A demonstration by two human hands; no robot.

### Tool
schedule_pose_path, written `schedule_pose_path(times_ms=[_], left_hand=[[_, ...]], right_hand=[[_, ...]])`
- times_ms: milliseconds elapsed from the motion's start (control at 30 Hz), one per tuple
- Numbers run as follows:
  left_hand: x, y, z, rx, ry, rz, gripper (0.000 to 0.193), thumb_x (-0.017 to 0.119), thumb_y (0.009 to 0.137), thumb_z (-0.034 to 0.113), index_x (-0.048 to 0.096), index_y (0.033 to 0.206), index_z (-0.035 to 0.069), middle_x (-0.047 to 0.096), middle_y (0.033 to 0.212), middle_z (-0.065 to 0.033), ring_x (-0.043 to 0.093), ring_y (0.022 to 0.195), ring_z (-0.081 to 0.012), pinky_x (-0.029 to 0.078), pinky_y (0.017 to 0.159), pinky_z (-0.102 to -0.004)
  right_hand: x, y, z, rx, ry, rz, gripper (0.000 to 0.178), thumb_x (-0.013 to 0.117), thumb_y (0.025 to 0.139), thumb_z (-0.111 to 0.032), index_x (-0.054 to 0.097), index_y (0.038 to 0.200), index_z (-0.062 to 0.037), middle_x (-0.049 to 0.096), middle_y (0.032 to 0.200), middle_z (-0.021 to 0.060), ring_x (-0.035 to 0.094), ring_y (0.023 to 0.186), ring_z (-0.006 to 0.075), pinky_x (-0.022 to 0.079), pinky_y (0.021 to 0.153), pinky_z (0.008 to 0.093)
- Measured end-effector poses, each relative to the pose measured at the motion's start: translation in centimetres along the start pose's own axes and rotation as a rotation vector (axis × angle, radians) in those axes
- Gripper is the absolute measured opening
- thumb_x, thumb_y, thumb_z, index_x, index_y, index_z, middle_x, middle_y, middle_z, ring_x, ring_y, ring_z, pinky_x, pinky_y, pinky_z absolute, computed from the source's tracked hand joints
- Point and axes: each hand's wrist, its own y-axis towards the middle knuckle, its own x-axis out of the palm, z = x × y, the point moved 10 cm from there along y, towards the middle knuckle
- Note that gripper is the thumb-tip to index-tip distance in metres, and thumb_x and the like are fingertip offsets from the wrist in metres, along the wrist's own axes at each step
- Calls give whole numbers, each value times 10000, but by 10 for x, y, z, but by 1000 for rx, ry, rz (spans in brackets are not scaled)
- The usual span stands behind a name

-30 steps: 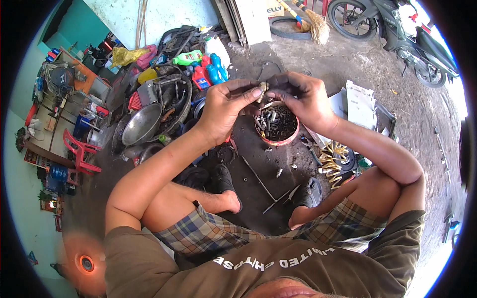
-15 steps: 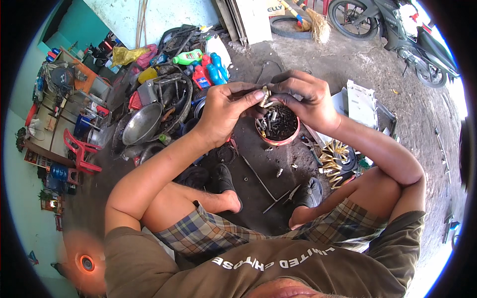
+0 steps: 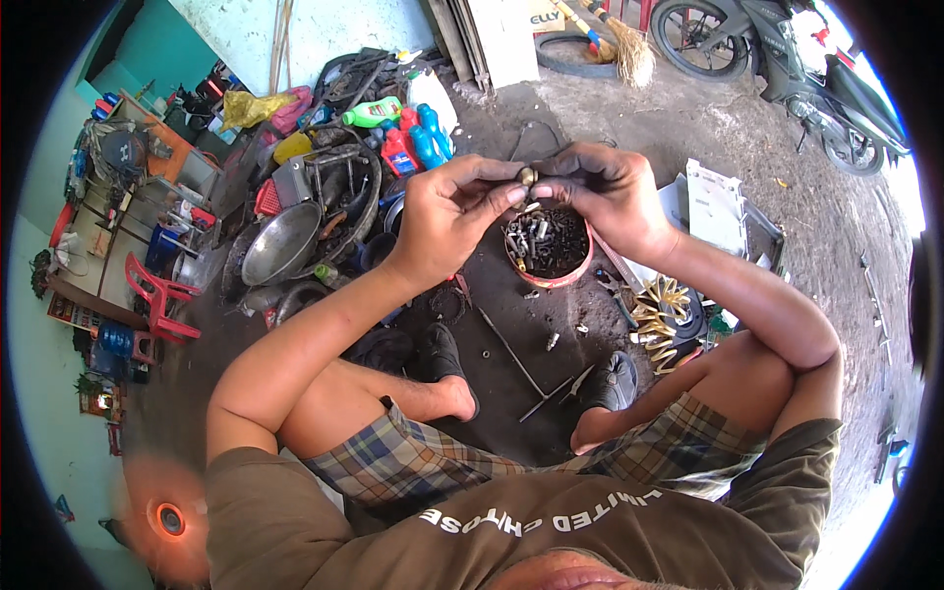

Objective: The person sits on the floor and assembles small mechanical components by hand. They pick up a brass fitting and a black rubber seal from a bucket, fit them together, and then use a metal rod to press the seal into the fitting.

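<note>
Between my two hands is a small, roundish, brass-coloured metal part point(image 3: 528, 177), held up above a bowl. My left hand point(image 3: 442, 211) pinches it from the left with thumb and forefinger. From the right, my right hand point(image 3: 619, 202) grips it with blackened fingertips; its exact kind cannot be made out. Just below sits the round bowl point(image 3: 565, 282) with a red rim, filled with dark bolts and several pale metal fittings. A T-handle wrench point(image 3: 528, 371) lies on the floor between my feet, near a small loose metal fitting point(image 3: 553, 341).
At left stand a metal basin point(image 3: 280, 246), a red plastic chair point(image 3: 157, 300) and a blurred orange fan point(image 3: 169, 516). Oil bottles point(image 3: 398, 152) cluster ahead. Gold-coloured levers point(image 3: 664, 310) and a white panel point(image 3: 716, 206) lie at right, a motorbike point(image 3: 816, 88) beyond.
The metal part has been turned between my fingers: it looked longer and upright before, and now shows a rounded end. My right fingers shifted slightly; both arms stay nearly in place.
</note>
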Motion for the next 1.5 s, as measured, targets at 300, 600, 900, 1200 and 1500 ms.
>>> schedule_pose_path(times_ms=[300, 600, 900, 1200, 1500], left_hand=[[6, -2, -11, -188, -130, -72, 207, 734, 1007, 86, 734, 1167, -46, 768, 1000, -88, 740, 887, -155, 612, 779, -301], [5, -1, -14, -243, -248, -42, 208, 742, 986, 51, 733, 1174, -36, 767, 981, -85, 747, 901, -180, 616, 784, -316], [-1, -5, 43, 387, 416, 4, 225, 757, 933, -51, 733, 1156, -62, 747, 1092, -146, 732, 970, -184, 612, 816, -310], [1, -4, 0, 45, 7, 29, 186, 730, 978, -13, 729, 1160, -46, 770, 1047, -120, 742, 936, -196, 614, 780, -328], [10, -1, -18, -310, -461, 15, 196, 704, 1001, 7, 713, 1191, -37, 772, 1058, -122, 748, 889, -198, 623, 805, -337]], right_hand=[[5, -9, -51, -525, -435, -88, 190, 780, 885, -15, 730, 1068, -25, 711, 988, 99, 732, 888, 255, 591, 785, 386], [4, -5, -45, -472, -441, -87, 202, 792, 879, -38, 724, 1069, -25, 712, 994, 103, 734, 889, 292, 589, 768, 385], [17, -1, 14, 326, 431, -58, 206, 807, 965, -175, 744, 1009, 16, 769, 944, 70, 723, 827, 126, 593, 715, 303], [3, -2, -26, -246, -287, -118, 247, 784, 924, -58, 717, 1150, 17, 749, 1022, 123, 758, 925, 272, 606, 814, 363], [1, -8, -64, -539, -472, -76, 272, 776, 887, -35, 749, 1157, -11, 712, 1052, 146, 741, 979, 304, 607, 826, 375]])
